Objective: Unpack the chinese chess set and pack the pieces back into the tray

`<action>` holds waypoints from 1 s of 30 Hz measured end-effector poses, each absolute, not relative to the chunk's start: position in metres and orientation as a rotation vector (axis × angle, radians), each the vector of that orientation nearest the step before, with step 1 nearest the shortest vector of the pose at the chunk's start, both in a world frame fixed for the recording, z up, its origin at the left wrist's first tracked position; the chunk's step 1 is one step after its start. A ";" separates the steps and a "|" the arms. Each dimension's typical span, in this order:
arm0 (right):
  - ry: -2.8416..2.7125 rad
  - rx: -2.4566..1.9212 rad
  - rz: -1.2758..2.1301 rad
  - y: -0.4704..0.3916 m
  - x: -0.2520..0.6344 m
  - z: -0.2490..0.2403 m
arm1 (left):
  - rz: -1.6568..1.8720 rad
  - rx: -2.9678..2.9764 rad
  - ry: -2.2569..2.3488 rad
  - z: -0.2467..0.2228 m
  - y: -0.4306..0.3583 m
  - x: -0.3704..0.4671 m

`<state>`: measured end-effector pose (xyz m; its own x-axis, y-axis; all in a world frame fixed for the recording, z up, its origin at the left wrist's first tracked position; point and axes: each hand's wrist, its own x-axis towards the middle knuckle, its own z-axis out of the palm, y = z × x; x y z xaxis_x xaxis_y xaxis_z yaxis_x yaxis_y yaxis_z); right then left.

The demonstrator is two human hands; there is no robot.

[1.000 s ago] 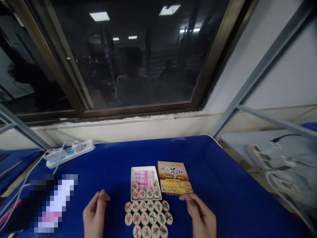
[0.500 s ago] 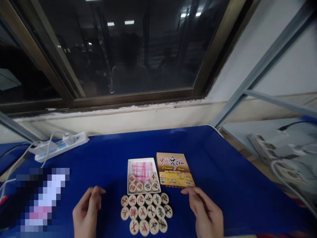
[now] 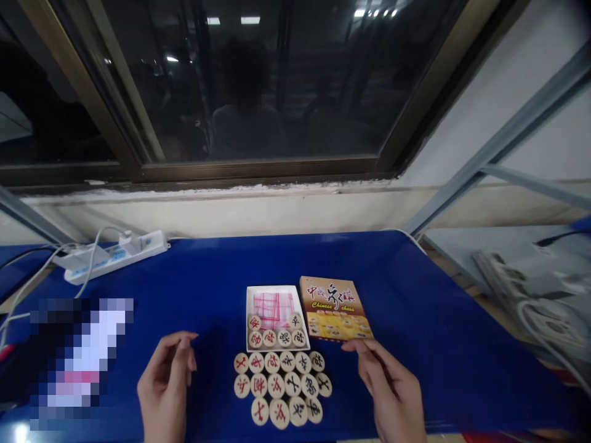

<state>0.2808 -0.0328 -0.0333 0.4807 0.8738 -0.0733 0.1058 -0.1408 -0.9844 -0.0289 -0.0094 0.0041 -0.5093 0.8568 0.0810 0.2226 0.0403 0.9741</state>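
A white open box (image 3: 250,307) holds a folded pink-lined sheet (image 3: 273,309) and several round chess pieces along its near side. Against its right side lies the printed Chinese chess lid (image 3: 336,307). Several wooden pieces (image 3: 276,386), marked in red or black, lie in three rows in front of the box. My left hand (image 3: 167,384) rests to the left of the pieces, fingers loosely curled with nothing between them. Right of the pieces, my right hand (image 3: 386,387) has its fingertips by the lid's near edge, thumb and forefinger slightly apart, holding nothing.
A white power strip (image 3: 117,257) with cables lies at the back left of the blue table (image 3: 207,264). A blurred-out object (image 3: 83,357) is at the left. Behind stands a dark window (image 3: 258,92); a metal frame (image 3: 503,138) and another power strip (image 3: 503,283) are at the right.
The view has shifted, so the box, lid and pieces appear a little further right and higher. Both hands keep nearly the same pose, and the pieces keep their arrangement.
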 end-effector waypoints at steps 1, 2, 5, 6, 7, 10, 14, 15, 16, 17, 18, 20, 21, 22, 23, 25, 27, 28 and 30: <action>-0.876 -1.584 0.852 -0.033 0.281 -0.034 | 1.507 1.090 1.773 0.003 -0.010 -0.029; -0.878 -1.579 0.868 -0.033 0.281 -0.034 | 1.514 1.093 1.771 0.003 -0.010 -0.030; -0.884 -1.550 0.900 -0.033 0.280 -0.033 | 1.525 1.122 1.776 0.003 -0.010 -0.030; -0.888 -1.542 0.898 -0.033 0.279 -0.032 | 1.518 1.140 1.781 0.004 -0.010 -0.030; -0.892 -1.537 0.892 -0.033 0.278 -0.030 | 1.505 1.157 1.786 0.005 -0.010 -0.030; -0.893 -1.525 0.860 -0.033 0.272 -0.020 | 1.435 1.218 1.802 0.007 -0.008 -0.028; -1.031 -1.500 0.783 -0.032 0.264 -0.006 | 1.334 1.407 1.826 0.010 -0.009 -0.026; -1.114 -1.487 0.759 -0.033 0.264 -0.004 | 1.322 1.493 1.818 0.011 -0.010 -0.025; -1.217 -1.464 0.736 -0.034 0.263 -0.002 | 1.311 1.597 1.798 0.011 -0.013 -0.024; -1.331 -1.432 0.715 -0.035 0.263 -0.001 | 1.293 1.709 1.769 0.012 -0.017 -0.023; -1.444 -1.396 0.691 -0.037 0.264 -0.001 | 1.265 1.821 1.730 0.012 -0.021 -0.021; -1.623 -1.348 0.628 -0.043 0.266 -0.001 | 1.183 2.020 1.647 0.012 -0.031 -0.017; -1.680 -1.345 0.584 -0.046 0.266 -0.002 | 1.134 2.097 1.617 0.012 -0.037 -0.015; -1.718 -1.354 0.528 -0.050 0.267 -0.002 | 1.089 2.166 1.596 0.012 -0.042 -0.014; -1.748 -1.365 0.466 -0.053 0.268 -0.003 | 1.052 2.233 1.579 0.011 -0.046 -0.012; -1.812 -1.362 0.341 -0.057 0.269 -0.005 | 1.004 2.359 1.540 0.009 -0.052 -0.011; -1.872 -1.334 0.251 -0.059 0.270 -0.007 | 0.985 2.454 1.503 0.006 -0.054 -0.011; -1.898 -1.322 0.225 -0.060 0.269 -0.008 | 0.975 2.486 1.496 0.004 -0.054 -0.012; -1.934 -1.309 0.179 -0.060 0.269 -0.009 | 0.961 2.535 1.504 0.000 -0.053 -0.013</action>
<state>0.2687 -0.0597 -0.0090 -0.1668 0.8380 0.5196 0.7283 0.4600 -0.5080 -0.0128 -0.0533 -0.0001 0.3375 0.8056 0.4869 0.7800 -0.5289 0.3345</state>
